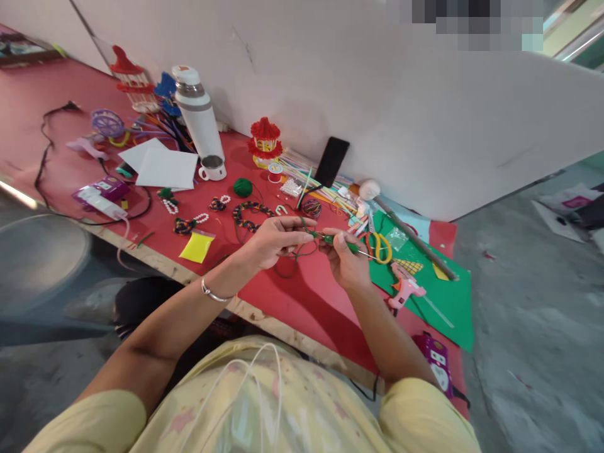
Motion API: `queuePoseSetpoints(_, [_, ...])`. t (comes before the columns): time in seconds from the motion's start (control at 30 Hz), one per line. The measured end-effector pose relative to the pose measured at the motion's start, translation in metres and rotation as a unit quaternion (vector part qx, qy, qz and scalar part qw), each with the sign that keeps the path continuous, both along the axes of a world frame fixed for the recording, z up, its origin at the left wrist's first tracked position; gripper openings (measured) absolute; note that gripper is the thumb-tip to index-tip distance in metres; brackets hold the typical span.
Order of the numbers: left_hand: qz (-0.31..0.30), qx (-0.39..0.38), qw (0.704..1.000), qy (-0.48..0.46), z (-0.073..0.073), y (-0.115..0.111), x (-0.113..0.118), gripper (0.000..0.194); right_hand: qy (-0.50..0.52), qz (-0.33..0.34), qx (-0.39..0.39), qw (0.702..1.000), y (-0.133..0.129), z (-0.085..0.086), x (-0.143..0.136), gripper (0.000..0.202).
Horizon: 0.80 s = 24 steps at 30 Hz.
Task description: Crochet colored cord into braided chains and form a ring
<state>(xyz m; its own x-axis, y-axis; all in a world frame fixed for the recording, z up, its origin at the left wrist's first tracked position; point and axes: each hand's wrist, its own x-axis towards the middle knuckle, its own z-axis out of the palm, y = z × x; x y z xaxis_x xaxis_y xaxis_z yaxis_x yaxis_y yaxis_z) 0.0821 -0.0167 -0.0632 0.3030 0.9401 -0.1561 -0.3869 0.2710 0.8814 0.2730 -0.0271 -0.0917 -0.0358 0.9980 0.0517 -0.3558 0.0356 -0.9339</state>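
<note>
Holding a thin green stick (334, 240) between them, our 2 hands meet above the red table (302, 302). The fingers (302, 238) of our left hand (271, 242) are pinched together at the left end of the stick, where a dark green cord (295, 255) hangs down in a loop under the hands. Our right hand (346, 258) is closed around the middle of the stick, and a thin tip comes out on its right side.

Just beside the right hand lie yellow scissors (381, 246) on a green sheet (443, 302), and near them a pink glue gun (403, 288). Behind the left hand we see a braided ring (250, 214), a green ball of yarn (243, 187) and a yellow bag (197, 245). Farther back stand a white flask (198, 116) with a small cup (212, 168), a red paper lantern (265, 143) and a black phone (331, 162) leaning on the wall.
</note>
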Motion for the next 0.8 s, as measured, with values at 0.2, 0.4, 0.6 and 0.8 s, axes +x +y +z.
queuePoseSetpoints(0.2, [0.038, 0.017, 0.999, 0.009, 0.001, 0.0, 0.007, 0.046, 0.01, 0.003, 0.022, 1.0, -0.001, -0.002, -0.003, 0.032])
queuePoseSetpoints(0.4, [0.082, 0.046, 0.996, 0.0, -0.003, 0.0, 0.013, 0.048, -0.086, -0.018, 0.107, 0.99, -0.001, -0.007, -0.001, 0.027])
queuePoseSetpoints(0.6, [0.066, 0.031, 0.997, 0.016, -0.001, -0.002, 0.008, 0.055, -0.142, -0.021, 0.185, 0.972, 0.0, -0.007, 0.007, 0.024])
queuePoseSetpoints(0.8, [0.052, 0.047, 0.997, 0.023, 0.002, -0.001, -0.001, 0.049, -0.111, -0.02, 0.142, 0.983, 0.002, -0.008, 0.008, 0.024])
